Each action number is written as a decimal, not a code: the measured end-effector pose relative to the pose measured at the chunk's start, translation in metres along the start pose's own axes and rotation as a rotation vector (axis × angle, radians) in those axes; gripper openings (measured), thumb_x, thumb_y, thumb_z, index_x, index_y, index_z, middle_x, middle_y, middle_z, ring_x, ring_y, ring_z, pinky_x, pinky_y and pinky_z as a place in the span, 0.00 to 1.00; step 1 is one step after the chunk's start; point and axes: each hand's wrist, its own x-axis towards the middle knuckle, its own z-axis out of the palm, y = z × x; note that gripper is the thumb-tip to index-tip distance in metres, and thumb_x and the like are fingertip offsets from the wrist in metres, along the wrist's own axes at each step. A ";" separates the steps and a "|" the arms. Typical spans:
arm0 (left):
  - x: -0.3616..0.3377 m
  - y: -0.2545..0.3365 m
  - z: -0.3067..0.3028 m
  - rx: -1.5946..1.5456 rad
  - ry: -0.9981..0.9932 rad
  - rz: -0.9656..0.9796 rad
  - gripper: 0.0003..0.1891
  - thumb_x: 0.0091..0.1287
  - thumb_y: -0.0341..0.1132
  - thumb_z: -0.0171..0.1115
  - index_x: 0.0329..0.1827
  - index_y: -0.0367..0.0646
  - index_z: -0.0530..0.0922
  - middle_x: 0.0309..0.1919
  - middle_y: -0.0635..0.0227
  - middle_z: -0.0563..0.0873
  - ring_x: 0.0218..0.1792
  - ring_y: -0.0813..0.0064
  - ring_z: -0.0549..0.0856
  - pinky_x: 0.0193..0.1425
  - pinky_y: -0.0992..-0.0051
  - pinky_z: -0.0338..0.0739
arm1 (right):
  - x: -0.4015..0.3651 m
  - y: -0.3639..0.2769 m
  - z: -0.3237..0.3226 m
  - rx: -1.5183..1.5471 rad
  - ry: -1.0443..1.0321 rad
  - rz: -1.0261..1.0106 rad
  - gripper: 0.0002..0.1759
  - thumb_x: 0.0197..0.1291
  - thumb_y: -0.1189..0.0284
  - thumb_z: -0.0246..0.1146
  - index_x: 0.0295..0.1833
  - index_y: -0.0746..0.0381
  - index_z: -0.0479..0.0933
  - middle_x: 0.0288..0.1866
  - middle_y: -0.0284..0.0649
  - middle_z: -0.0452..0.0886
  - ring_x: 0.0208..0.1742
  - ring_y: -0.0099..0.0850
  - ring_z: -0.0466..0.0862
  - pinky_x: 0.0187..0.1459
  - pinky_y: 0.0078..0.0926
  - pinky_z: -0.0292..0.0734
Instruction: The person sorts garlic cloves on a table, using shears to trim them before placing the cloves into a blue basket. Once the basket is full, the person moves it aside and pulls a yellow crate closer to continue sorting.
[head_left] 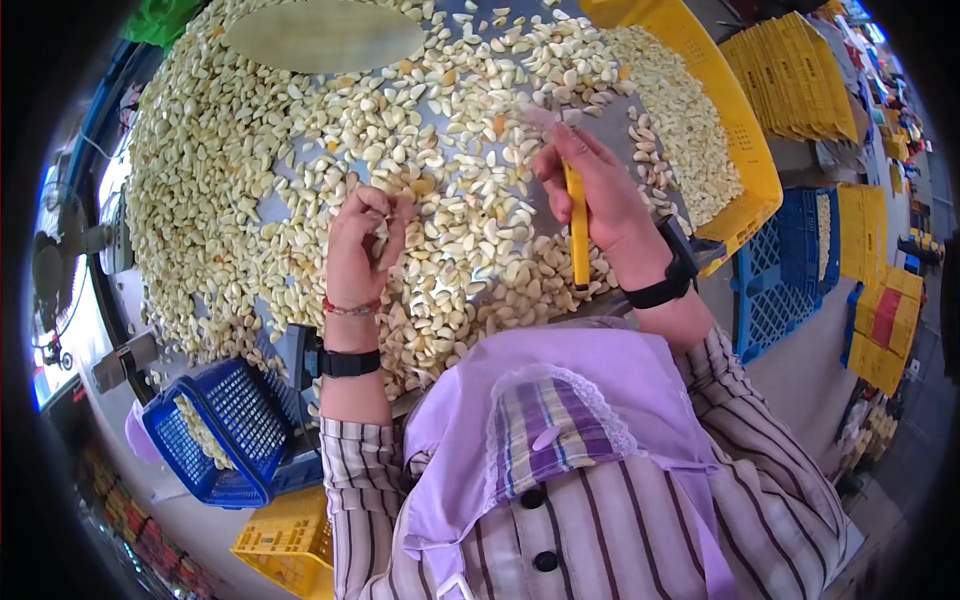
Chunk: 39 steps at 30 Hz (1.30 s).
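Peeled garlic cloves [200,170] cover the metal table in a thick, loose layer. My left hand [367,235] is closed above them, its fingers curled around something pale that I cannot make out. Farther right, my right hand [595,190] grips a yellow-handled tool [577,225] whose handle points down toward my body. The tool's far end is hidden or blurred near my fingertips. A small group of cloves [650,150] lies just beyond my right hand, beside the yellow crate.
A yellow crate [745,150] full of cloves stands at the table's right side. A blue basket [225,430] with a few cloves is at the lower left, above a yellow crate [290,540]. Blue crates [775,300] and stacked yellow crates [790,80] stand at the right.
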 end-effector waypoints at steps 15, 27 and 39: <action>0.000 -0.034 0.017 1.845 -0.167 0.543 0.08 0.58 0.26 0.57 0.38 0.46 0.80 0.30 0.62 0.81 0.21 0.58 0.80 0.22 0.65 0.75 | -0.013 0.006 0.028 -0.247 -0.155 -0.009 0.20 0.65 0.54 0.56 0.41 0.62 0.70 0.28 0.34 0.77 0.15 0.19 0.70 0.16 0.19 0.65; -0.026 -0.015 -0.013 1.082 -0.070 0.158 0.16 0.61 0.33 0.62 0.53 0.47 0.80 0.54 0.53 0.77 0.56 0.56 0.75 0.57 0.62 0.72 | -0.026 0.018 0.035 -0.359 -0.405 -0.036 0.18 0.65 0.60 0.56 0.49 0.64 0.70 0.26 0.35 0.79 0.18 0.19 0.73 0.16 0.19 0.66; -0.062 0.037 0.064 1.077 0.162 0.116 0.11 0.63 0.31 0.58 0.45 0.35 0.79 0.37 0.59 0.80 0.42 0.64 0.79 0.48 0.69 0.74 | -0.037 0.019 0.064 -0.228 -0.727 0.024 0.32 0.68 0.62 0.54 0.74 0.55 0.54 0.32 0.36 0.79 0.24 0.19 0.76 0.20 0.16 0.68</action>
